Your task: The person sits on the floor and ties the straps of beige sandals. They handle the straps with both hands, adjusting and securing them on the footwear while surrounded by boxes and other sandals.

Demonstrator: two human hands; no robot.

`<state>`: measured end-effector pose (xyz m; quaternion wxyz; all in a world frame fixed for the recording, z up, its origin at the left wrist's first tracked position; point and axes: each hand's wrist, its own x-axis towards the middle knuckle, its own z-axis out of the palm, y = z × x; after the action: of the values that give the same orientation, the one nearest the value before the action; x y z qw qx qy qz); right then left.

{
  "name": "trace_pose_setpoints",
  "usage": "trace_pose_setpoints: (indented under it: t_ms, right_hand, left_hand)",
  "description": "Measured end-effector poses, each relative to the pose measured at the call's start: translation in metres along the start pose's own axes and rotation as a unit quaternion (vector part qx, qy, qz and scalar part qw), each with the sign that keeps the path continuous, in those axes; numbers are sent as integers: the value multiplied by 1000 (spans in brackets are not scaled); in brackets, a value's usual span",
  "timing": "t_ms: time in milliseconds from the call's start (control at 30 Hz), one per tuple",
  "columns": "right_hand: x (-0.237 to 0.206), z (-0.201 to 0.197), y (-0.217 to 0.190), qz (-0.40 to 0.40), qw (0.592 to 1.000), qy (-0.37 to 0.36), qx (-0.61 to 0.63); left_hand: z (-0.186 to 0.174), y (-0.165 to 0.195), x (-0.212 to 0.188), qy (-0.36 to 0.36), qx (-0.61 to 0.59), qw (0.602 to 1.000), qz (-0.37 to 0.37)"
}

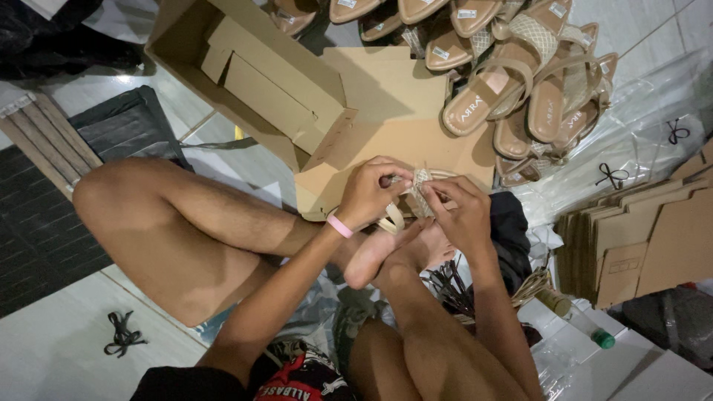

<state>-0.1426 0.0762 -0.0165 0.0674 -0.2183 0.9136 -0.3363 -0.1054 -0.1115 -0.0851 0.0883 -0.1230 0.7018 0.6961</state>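
Both hands meet above my crossed feet on one tan sandal with a woven beige strap (420, 186). My left hand (369, 194), with a pink band on the wrist, pinches the strap from the left. From the right, my right hand (462, 214) grips the same strap and sandal. The sandal's sole is mostly hidden behind my fingers. It rests over a flat piece of brown cardboard (386, 111).
A pile of tan sandals (512, 67) lies at the top right. An open cardboard box (252, 74) stands top centre. Flattened cartons (639, 238) are stacked at right, beside clear plastic bags (653, 126) with black ties. A small green-capped bottle (575, 315) lies near my right knee.
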Motion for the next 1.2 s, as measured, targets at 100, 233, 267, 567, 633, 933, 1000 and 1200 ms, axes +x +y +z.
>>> trace_pose_setpoints:
  t_ms: [100,233,267,567,633,933,1000,1200]
  right_hand:
    - [-4,3,-1,-72,995,-14,-65]
    - [-6,4,0,-22,999,-28,-18]
    - [-6,3,1,5,1000,-27,3]
    - [1,8,2,85,996,-8,33]
    - [3,7,1,73,996,-21,44]
    - [1,6,11,122,989,-54,60]
    - [-3,7,23,164,976,-23,144]
    - [-32,11,61,231,940,1,250]
  left_hand:
    - [1,-1,-2,-3,2,1000,28]
    - [-1,-4,-2,-18,-13,1000,13]
    - [-3,-5,-1,-29,-14,999,18]
    - [-4,-12,9,-46,37,998,39]
    - [-3,-12,10,-50,36,997,35]
    - [-10,-2,11,-33,93,988,117]
    - [-17,2,9,-23,91,988,125]
    - [-47,9,-3,-61,119,980,145]
